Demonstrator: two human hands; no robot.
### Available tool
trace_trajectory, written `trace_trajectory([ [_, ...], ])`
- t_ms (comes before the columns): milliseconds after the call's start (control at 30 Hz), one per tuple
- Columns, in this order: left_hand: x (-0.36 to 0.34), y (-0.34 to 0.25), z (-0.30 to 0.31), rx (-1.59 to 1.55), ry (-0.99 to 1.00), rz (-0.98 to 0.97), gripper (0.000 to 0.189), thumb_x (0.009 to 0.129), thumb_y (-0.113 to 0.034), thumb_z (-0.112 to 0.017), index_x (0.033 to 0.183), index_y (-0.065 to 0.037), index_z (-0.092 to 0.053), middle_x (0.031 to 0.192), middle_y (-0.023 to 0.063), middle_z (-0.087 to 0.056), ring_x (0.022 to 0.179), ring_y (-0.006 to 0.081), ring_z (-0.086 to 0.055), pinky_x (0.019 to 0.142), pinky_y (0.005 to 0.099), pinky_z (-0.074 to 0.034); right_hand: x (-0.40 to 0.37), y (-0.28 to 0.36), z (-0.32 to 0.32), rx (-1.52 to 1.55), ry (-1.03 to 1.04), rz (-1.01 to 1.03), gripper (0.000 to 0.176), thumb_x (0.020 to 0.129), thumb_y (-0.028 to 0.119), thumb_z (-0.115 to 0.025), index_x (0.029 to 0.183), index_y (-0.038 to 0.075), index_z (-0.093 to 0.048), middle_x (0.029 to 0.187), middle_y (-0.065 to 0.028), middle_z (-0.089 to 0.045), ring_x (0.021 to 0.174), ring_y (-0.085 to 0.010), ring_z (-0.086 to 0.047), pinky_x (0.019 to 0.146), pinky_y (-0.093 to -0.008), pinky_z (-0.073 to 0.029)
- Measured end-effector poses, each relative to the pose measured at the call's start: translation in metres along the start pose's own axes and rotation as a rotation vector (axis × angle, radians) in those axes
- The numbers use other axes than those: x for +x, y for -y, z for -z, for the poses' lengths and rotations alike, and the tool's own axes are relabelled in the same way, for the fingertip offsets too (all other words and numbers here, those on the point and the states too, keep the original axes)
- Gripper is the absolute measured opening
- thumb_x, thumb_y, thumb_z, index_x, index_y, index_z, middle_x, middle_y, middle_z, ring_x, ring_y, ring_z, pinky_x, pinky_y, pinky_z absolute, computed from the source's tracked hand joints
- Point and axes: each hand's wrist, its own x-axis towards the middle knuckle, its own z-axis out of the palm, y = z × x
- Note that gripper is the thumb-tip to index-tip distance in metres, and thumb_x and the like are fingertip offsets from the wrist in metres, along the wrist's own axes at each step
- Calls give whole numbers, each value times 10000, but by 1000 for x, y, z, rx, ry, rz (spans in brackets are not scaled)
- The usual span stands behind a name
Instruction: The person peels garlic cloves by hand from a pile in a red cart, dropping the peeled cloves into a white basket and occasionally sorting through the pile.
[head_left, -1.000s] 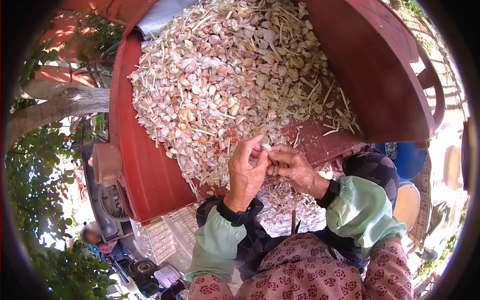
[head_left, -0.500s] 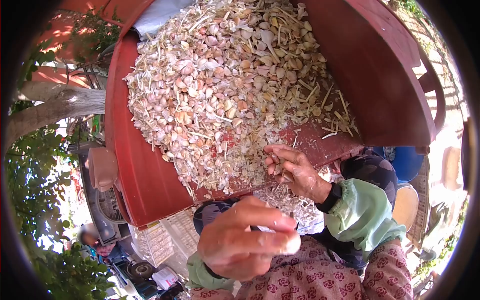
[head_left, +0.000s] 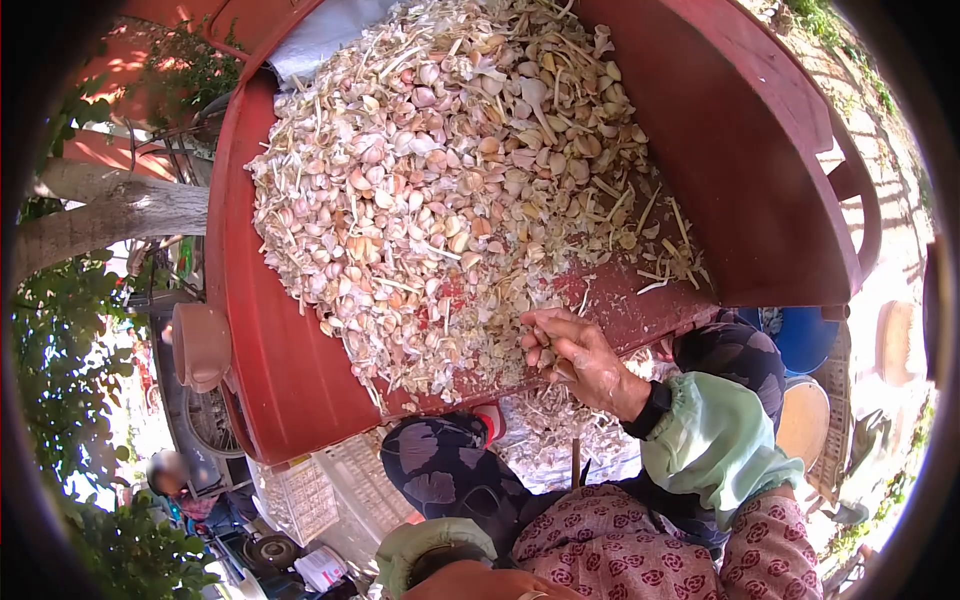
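Left hand [head_left: 488,582] has drawn back, grip hidden; right hand [head_left: 588,360] curls loosely, contents unclear, garlic cloves [head_left: 420,190] beyond its fingers.

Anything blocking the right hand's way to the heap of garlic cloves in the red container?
Nothing visible does. The right hand is at the near edge of the red container, and the heap of garlic cloves lies just beyond, with only loose papery skins and scraps before it.
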Motion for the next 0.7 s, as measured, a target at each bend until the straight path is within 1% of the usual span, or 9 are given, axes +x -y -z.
trace_trajectory([
  [67, 4, -7, -4, 30, -147, 34, 202, 724, 80, -688, 919, 82, -637, 945, 297, -584, 718, 283, -581, 602, 322, -486, 1, -3, 1, 14, 49, 29, 371, 923, 194, -491, 1245, 16, -443, 1007, -54, -538, 846, -121, -544, 648, -253, -427],
  [167, 5, -18, 11, 48, 56, 105, 192, 730, 83, -679, 918, 75, -640, 922, 295, -591, 721, 279, -590, 591, 316, -491, 2, -5, -7, 25, 81, 31, 393, 936, 269, -477, 1234, 14, -448, 989, -42, -543, 853, -112, -540, 645, -242, -429],
  [233, -15, -22, 18, 194, 253, -233, 169, 738, 69, -677, 903, 69, -641, 895, 284, -598, 688, 264, -597, 567, 298, -497, 7, -7, -14, 79, 15, -59, 375, 946, 312, -450, 1183, 23, -484, 934, -25, -561, 826, -105, -545, 627, -235, -443],
  [300, -30, -64, -16, 273, 41, -13, 170, 723, 58, -686, 886, 59, -639, 876, 251, -607, 647, 240, -598, 529, 281, -499, 6, -7, -25, 108, -104, -115, 352, 944, 308, -449, 1142, 24, -514, 903, -32, -581, 796, -117, -565, 612, -247, -464],
  [367, -61, -87, -48, 847, -885, 72, 135, 806, -31, -620, 905, -35, -528, 849, 165, -539, 491, 125, -441, 364, 186, -364, 2, -10, -36, 133, -88, -112, 336, 940, 295, -447, 1115, 21, -532, 889, -39, -599, 777, -129, -583, 598, -255, -479],
  [433, -78, -103, 19, 1087, -386, -381, 114, 862, -104, -577, 950, -54, -524, 788, 123, -491, 597, 119, -431, 459, 182, -367, -10, -7, -71, 96, -95, -85, 354, 947, 291, -417, 1152, 18, -511, 909, -49, -586, 814, -129, -583, 618, -249, -476],
  [500, -113, -125, 22, 1373, -765, -420, 132, 874, -131, -602, 831, -27, -533, 889, 123, -505, 639, 109, -514, 512, 240, -450, -23, -11, -115, -6, 25, -23, 370, 953, 285, -402, 1183, 9, -489, 947, -56, -571, 843, -130, -579, 645, -248, -474],
  [633, -177, -159, 52, 1698, -1119, -95, 68, 887, -81, -551, 915, -25, -579, 1045, 135, -567, 817, 123, -544, 604, 208, -421, -33, -53, -200, -167, 404, -17, 341, 928, 125, -378, 1238, 2, -450, 1101, -95, -521, 912, -146, -569, 746, -231, -453],
  [700, -216, -176, 86, 1866, -1144, 235, 175, 840, -34, -600, 1014, -40, -610, 1119, 120, -561, 941, 169, -580, 730, 284, -488, 1, -108, -212, -593, 857, 387, 538, 781, -28, -534, 1298, 48, -407, 1320, -163, -387, 1108, -269, -509, 865, -315, -445],
])
